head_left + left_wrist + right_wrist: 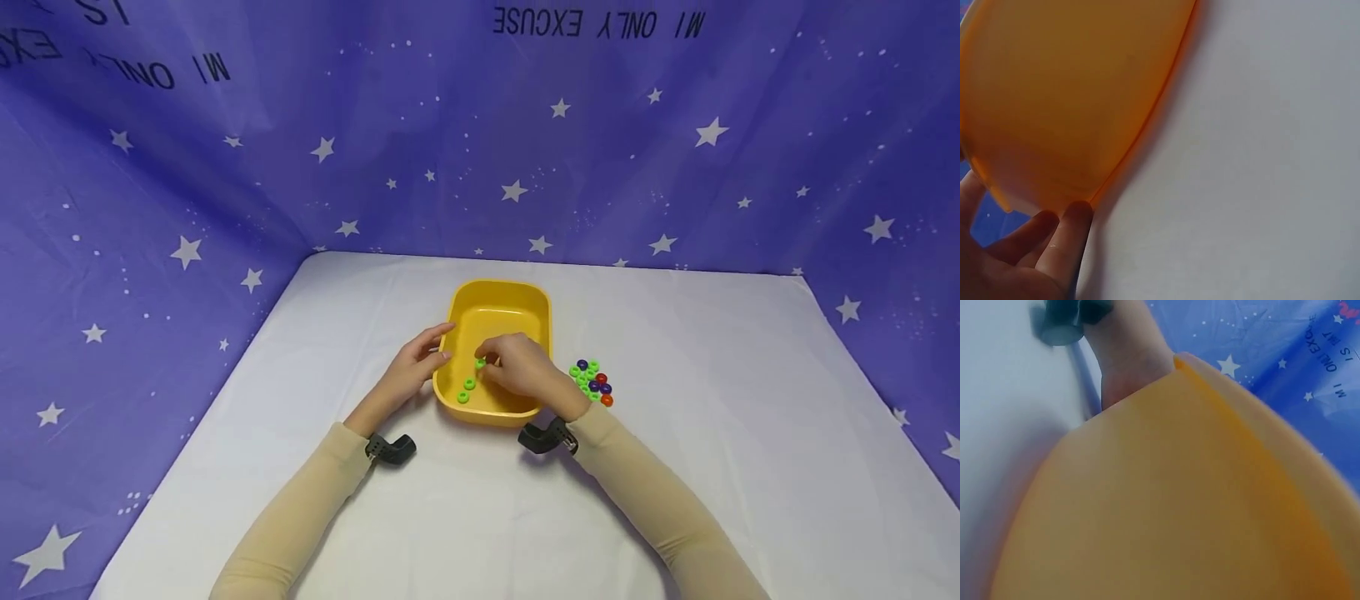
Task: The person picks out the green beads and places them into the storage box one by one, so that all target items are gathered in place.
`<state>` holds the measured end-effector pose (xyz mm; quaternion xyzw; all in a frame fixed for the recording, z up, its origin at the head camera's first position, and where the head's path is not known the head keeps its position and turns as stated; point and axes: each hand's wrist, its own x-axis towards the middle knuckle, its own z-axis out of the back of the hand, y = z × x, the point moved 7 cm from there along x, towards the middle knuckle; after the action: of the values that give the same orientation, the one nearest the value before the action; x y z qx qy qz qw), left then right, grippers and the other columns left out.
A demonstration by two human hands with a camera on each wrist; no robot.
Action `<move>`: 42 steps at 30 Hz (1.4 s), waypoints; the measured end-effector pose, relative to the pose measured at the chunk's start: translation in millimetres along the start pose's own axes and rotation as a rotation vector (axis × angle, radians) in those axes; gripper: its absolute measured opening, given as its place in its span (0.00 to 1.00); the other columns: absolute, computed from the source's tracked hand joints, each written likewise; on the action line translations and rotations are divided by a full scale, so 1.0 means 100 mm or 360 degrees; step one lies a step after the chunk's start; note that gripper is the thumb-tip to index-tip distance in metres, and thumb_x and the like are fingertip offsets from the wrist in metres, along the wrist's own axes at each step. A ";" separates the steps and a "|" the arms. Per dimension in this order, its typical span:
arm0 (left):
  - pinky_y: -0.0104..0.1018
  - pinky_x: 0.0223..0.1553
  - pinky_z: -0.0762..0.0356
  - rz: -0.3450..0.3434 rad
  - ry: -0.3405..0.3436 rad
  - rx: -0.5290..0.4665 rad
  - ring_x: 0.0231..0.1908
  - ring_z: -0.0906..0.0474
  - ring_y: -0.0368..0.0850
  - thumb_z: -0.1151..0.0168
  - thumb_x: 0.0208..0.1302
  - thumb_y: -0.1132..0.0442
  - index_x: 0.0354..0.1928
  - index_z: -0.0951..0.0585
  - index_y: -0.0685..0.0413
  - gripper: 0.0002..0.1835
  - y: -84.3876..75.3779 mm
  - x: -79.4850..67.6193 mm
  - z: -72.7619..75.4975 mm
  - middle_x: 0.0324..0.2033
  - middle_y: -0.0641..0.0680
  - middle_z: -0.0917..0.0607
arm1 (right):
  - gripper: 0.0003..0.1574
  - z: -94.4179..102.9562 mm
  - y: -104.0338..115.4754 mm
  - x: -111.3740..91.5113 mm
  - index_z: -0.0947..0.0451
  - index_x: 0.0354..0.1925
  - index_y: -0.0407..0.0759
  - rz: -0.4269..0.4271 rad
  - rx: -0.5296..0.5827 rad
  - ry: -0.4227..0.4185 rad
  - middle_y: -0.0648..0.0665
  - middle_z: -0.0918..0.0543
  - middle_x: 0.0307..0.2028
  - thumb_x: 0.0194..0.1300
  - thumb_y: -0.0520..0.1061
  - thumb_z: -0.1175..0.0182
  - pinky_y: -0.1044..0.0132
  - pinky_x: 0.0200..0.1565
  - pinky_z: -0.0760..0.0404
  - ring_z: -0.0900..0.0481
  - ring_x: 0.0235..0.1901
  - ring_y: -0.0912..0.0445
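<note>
My left hand (411,365) is at the left side of a yellow plastic tray (500,294), its fingers against the outer wall. The left wrist view shows those fingertips (1077,212) touching low on the wall. Inside the tray, my right hand (516,363) pinches a small green bead (481,364) between finger and thumb, low over the tray floor. Two other green beads, a middle one (469,383) and a nearer one (462,397), lie in a slanting line toward the near left corner. In the right wrist view the tray wall (1147,487) hides the right hand.
On the white cloth (720,450), right of the tray, lies a loose cluster of green beads (574,372), purple beads (606,389) and red beads (607,401). The right forearm passes close to it. A purple starred curtain (480,150) hangs behind the table.
</note>
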<state>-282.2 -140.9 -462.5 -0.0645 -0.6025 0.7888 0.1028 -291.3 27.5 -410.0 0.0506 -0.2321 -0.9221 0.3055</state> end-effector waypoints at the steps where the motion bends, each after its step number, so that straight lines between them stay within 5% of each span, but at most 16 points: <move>1: 0.48 0.57 0.17 0.0008 0.0009 0.0005 0.64 0.24 0.63 0.45 0.75 0.59 0.76 0.34 0.44 0.29 0.01 -0.01 0.01 0.71 0.66 0.29 | 0.15 -0.02 0.00 -0.01 0.12 0.49 0.41 -0.0018 0.0002 -0.0007 0.46 0.10 0.37 0.65 0.42 0.33 0.61 0.45 0.16 0.18 0.36 0.55; 18: 0.43 0.55 0.18 0.0068 -0.0022 0.0048 0.64 0.25 0.64 0.45 0.75 0.60 0.76 0.34 0.45 0.29 0.14 -0.17 0.10 0.71 0.67 0.29 | 0.12 -0.28 0.11 -0.02 0.11 0.46 0.43 -0.0085 -0.0122 0.0078 0.48 0.11 0.36 0.65 0.45 0.31 0.65 0.39 0.20 0.23 0.31 0.57; 30: 0.43 0.55 0.17 0.0008 -0.0034 0.0102 0.64 0.25 0.64 0.47 0.75 0.60 0.77 0.36 0.46 0.30 -0.03 0.01 0.14 0.71 0.68 0.30 | 0.11 -0.10 0.06 0.07 0.11 0.45 0.44 -0.0085 -0.0223 0.0106 0.49 0.12 0.34 0.64 0.45 0.30 0.63 0.42 0.18 0.22 0.32 0.56; 36: 0.38 0.51 0.18 0.0067 -0.0041 0.0079 0.64 0.25 0.62 0.46 0.75 0.59 0.76 0.34 0.43 0.29 0.02 -0.01 0.05 0.71 0.66 0.30 | 0.11 -0.12 0.02 0.01 0.11 0.45 0.45 -0.0095 -0.0215 0.0176 0.48 0.11 0.37 0.65 0.45 0.30 0.64 0.41 0.18 0.22 0.32 0.57; 42: 0.43 0.54 0.19 0.0070 -0.0037 0.0067 0.65 0.25 0.61 0.45 0.75 0.57 0.76 0.34 0.41 0.29 -0.02 -0.02 -0.02 0.72 0.65 0.30 | 0.11 -0.07 0.00 -0.04 0.11 0.45 0.44 -0.0059 -0.0215 0.0149 0.48 0.11 0.35 0.65 0.43 0.31 0.66 0.37 0.20 0.23 0.30 0.57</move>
<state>-279.9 -139.1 -461.2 -0.0664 -0.5855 0.8040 0.0797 -286.5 27.5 -416.5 0.0772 -0.1538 -0.9378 0.3016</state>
